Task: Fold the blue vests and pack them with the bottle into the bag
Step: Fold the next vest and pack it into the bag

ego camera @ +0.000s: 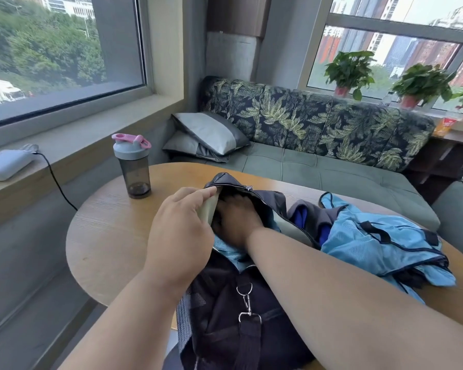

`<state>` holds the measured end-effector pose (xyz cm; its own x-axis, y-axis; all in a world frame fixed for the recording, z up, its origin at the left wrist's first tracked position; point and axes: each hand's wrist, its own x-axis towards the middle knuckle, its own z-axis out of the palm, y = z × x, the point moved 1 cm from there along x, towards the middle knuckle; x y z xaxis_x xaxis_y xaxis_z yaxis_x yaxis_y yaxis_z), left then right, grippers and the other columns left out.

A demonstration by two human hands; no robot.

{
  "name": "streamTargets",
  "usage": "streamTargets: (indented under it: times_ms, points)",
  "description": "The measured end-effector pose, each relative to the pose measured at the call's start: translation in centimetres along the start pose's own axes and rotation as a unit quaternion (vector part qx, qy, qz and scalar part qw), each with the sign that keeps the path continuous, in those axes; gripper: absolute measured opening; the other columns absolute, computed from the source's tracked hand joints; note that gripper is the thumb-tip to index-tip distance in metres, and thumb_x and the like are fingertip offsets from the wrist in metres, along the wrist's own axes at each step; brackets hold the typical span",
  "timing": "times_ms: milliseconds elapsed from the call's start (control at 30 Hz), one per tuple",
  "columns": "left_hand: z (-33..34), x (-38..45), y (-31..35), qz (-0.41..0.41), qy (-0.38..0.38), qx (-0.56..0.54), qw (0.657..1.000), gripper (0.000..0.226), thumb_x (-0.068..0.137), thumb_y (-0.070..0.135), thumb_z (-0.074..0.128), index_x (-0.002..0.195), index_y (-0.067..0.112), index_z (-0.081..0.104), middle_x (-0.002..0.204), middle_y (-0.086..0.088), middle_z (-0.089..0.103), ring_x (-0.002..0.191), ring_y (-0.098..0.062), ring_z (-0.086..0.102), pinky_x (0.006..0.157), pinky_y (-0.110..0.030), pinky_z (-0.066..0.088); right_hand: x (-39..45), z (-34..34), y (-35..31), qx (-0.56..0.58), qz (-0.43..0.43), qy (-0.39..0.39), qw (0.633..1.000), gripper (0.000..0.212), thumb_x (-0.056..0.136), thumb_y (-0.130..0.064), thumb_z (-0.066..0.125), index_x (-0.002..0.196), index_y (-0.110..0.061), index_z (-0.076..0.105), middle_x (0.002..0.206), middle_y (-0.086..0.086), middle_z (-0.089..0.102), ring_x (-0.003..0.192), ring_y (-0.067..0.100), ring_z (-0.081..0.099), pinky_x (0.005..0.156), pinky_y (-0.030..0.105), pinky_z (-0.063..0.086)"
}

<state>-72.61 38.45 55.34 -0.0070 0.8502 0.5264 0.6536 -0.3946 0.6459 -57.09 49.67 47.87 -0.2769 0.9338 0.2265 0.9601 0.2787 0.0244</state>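
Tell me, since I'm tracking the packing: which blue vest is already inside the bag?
The light blue vest under the right hand, tucked inside the dark bag. The other light blue vest lies loose on the table, right of the bag.

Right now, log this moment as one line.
left hand: holding dark bag open | right hand: inside bag | light-blue mesh vest: unpacked | grey pink-lidded bottle: on table

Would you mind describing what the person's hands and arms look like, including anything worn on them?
Both arms are bare as far up as the frame shows: no sleeves, gloves, watch or bracelets in sight. The left hand shows no rings on its visible back; its fingertips are partly hidden. The right hand is shadowed, and no jewellery can be made out on it.
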Motion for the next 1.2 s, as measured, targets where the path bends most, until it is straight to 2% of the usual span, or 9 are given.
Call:
streamTargets:
  times_ms: [167,333,467,533,633,800,933,1067,1200]
  points:
    - [-0.6,-0.3,-0.1,-0.010,-0.002,0.005,1.000,0.062,0.083,-0.010,0.060,0.133,0.025,0.073,0.123,0.021,0.066,0.114,-0.006,0.061,0.097,-0.022,0.050,0.0,1.1,1.8,0.132,0.102,-0.212,0.963,0.098,0.086,-0.083,0.046,0.166,-0.037,0.012,0.172,0.002,0.023,0.155,0.031,0.027,0.125,0.046,0.026]
    - [-0.6,-0.4,-0.8,-0.015,-0.004,-0.009,1.000,0.059,0.084,-0.008,0.062,0.133,0.024,0.072,0.121,0.022,0.066,0.115,-0.009,0.062,0.100,-0.032,0.053,-1.5,-0.3,2.2,0.113,0.088,-0.229,0.963,0.129,0.058,-0.101,0.053,0.162,-0.050,-0.005,0.175,-0.007,0.002,0.161,0.025,0.005,0.129,0.048,0.015]
    - [-0.4,-0.3,-0.8,-0.014,-0.003,0.007,1.000,0.055,0.088,-0.002,0.063,0.136,0.023,0.071,0.124,0.018,0.066,0.115,-0.012,0.062,0.099,-0.033,0.053,-2.8,-0.3,2.4,-0.031,0.055,-0.250,0.966,0.128,0.065,-0.098,0.052,0.159,-0.050,-0.020,0.176,0.004,-0.007,0.161,0.034,0.000,0.128,0.053,0.013]
    - [-0.5,-0.3,-0.5,-0.024,-0.009,0.024,0.999,0.059,0.085,0.000,0.062,0.138,0.024,0.068,0.129,0.013,0.063,0.119,-0.016,0.060,0.101,-0.035,0.052,-3.7,-1.2,1.9,0.006,0.078,-0.205,0.976,0.123,0.065,-0.100,0.045,0.162,-0.049,-0.011,0.176,0.007,0.000,0.161,0.035,0.003,0.127,0.054,0.016]
    - [-0.6,-0.5,0.9,-0.024,0.000,0.054,0.998,0.062,0.079,0.005,0.064,0.137,0.025,0.067,0.131,0.008,0.059,0.120,-0.022,0.056,0.104,-0.036,0.048,-5.2,-3.8,1.3,0.161,0.137,-0.121,0.970,0.097,0.083,-0.090,0.042,0.162,-0.035,0.027,0.160,0.013,0.041,0.147,0.036,0.036,0.120,0.047,0.032]
    - [-0.1,-1.6,5.1,0.021,0.006,0.077,0.997,0.052,0.080,0.010,0.069,0.129,0.025,0.071,0.131,0.006,0.060,0.118,-0.022,0.049,0.104,-0.030,0.038,-11.9,-9.0,3.1,0.403,0.180,0.006,0.897,0.038,0.093,-0.059,0.063,0.121,-0.033,0.072,0.110,-0.008,0.076,0.101,0.011,0.070,0.093,0.034,0.055]
    - [2.5,-3.0,9.1,0.064,-0.046,0.052,0.996,0.049,0.080,0.008,0.067,0.127,0.024,0.072,0.127,0.007,0.063,0.118,-0.021,0.052,0.102,-0.023,0.033,-18.7,-11.6,5.8,0.494,0.234,0.126,0.828,0.018,0.093,-0.042,0.063,0.091,-0.031,0.077,0.086,-0.004,0.077,0.085,0.020,0.073,0.088,0.043,0.061]
    - [6.8,-5.5,13.9,0.099,-0.139,0.021,0.985,0.047,0.085,0.012,0.062,0.129,0.027,0.071,0.129,0.010,0.063,0.123,-0.019,0.052,0.105,-0.029,0.042,-24.5,-12.1,9.7,0.550,0.327,0.209,0.740,0.016,0.098,-0.021,0.065,0.087,-0.015,0.075,0.076,0.000,0.076,0.071,0.013,0.070,0.073,0.028,0.059]
    - [12.3,-8.5,17.1,0.128,-0.261,0.014,0.957,0.047,0.088,0.021,0.061,0.134,0.027,0.067,0.131,0.009,0.060,0.125,-0.017,0.054,0.109,-0.033,0.044,-30.4,-10.2,13.7,0.545,0.433,0.221,0.683,0.021,0.099,-0.023,0.065,0.089,-0.005,0.071,0.074,0.003,0.073,0.066,0.015,0.065,0.070,0.035,0.053]
